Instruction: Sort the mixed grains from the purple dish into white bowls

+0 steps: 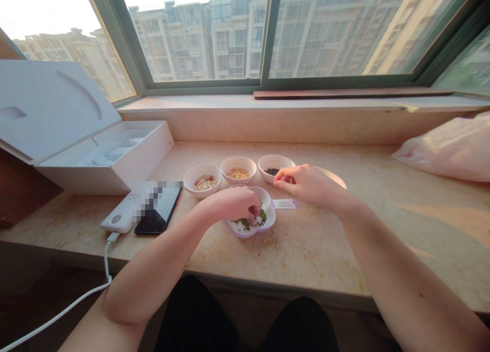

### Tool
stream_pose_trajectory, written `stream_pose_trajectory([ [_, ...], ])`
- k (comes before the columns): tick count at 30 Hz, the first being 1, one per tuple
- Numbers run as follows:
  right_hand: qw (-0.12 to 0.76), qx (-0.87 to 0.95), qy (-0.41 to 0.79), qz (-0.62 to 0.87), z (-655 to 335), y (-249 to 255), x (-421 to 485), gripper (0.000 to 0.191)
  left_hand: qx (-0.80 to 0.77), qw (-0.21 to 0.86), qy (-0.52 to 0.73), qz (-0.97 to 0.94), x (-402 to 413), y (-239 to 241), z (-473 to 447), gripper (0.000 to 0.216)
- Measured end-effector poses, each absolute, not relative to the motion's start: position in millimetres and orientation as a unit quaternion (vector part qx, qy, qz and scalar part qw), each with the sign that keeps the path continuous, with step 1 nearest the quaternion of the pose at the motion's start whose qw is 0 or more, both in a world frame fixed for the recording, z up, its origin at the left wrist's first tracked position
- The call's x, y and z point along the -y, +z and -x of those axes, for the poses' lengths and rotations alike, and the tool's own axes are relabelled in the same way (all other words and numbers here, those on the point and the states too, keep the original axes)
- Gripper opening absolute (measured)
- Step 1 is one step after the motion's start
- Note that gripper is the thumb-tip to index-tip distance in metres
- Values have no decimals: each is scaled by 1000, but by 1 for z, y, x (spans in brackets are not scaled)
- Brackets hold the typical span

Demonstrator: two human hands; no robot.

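Note:
A lilac-rimmed white dish (268, 223) of mixed green and pale beans sits on the stone sill. My left hand (233, 204) rests over it, fingers curled down into the beans in a pinch. My right hand (306, 184) hovers just right of the dish, thumb and fingers pinched together near a white bowl of dark seeds (272, 167). What either pinch holds is too small to make out. Left of that bowl stand a bowl of yellow grains (238, 168) and a bowl of pale red-flecked beans (202, 180). Another bowl (333, 177) is mostly hidden behind my right hand.
An open white box (115, 155) with its lid raised stands at the left. A white power bank (118, 220) with a cable and a dark phone (156, 220) lie beside it. A small label (285, 204) lies by the dish. A pale plastic bag (451, 147) sits far right.

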State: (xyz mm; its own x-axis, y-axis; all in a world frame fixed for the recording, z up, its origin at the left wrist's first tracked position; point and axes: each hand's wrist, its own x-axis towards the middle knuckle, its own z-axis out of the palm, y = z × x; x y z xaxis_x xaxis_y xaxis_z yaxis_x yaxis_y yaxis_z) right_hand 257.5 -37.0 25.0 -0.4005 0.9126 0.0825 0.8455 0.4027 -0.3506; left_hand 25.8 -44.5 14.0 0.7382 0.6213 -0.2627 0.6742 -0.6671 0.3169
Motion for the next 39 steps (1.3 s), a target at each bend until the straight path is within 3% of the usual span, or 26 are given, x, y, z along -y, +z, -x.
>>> stream_pose_trajectory([
  [18,116,828,127,533,-255,25,39,24,-315,139,-90,-934,48,15,-28,17],
  [39,111,830,138,530,-254,26,40,21,-388,142,-38,-910,47,10,-24,11],
])
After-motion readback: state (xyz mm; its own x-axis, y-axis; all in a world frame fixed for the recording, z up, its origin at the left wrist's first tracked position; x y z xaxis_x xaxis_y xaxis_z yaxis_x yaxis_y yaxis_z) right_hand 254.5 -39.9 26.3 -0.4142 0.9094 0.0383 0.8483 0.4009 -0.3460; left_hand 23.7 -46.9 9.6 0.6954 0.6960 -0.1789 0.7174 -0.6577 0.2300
